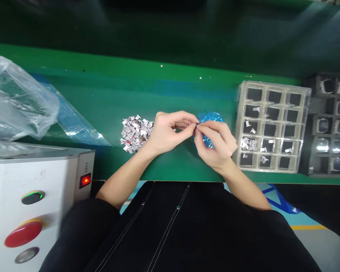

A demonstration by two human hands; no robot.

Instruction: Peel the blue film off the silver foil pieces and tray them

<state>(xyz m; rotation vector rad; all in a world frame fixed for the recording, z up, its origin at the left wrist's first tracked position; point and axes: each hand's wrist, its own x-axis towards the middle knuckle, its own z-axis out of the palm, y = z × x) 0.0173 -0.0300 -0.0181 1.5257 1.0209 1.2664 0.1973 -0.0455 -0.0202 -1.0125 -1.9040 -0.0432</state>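
My left hand [172, 130] and my right hand [217, 143] meet fingertip to fingertip over the green table [107, 109]. Both are closed in a pinch around something small and dark, too tiny to name. Behind and beneath my right hand lies a heap of shiny blue film pieces [212, 117], partly hidden by the fingers. A pile of small white and grey pieces [134, 134] sits just left of my left hand. To the right stands a clear compartment tray [268, 156]; several small white pieces lie in some of its compartments.
Farther right is a dark tray [324, 151] holding glossy, watch-like parts. A machine box [82, 162] with a lit red switch and a red button [22, 234] stands at the near left. Clear plastic bags [22, 98] lie behind it. Another person's arm [323, 204] shows at lower right.
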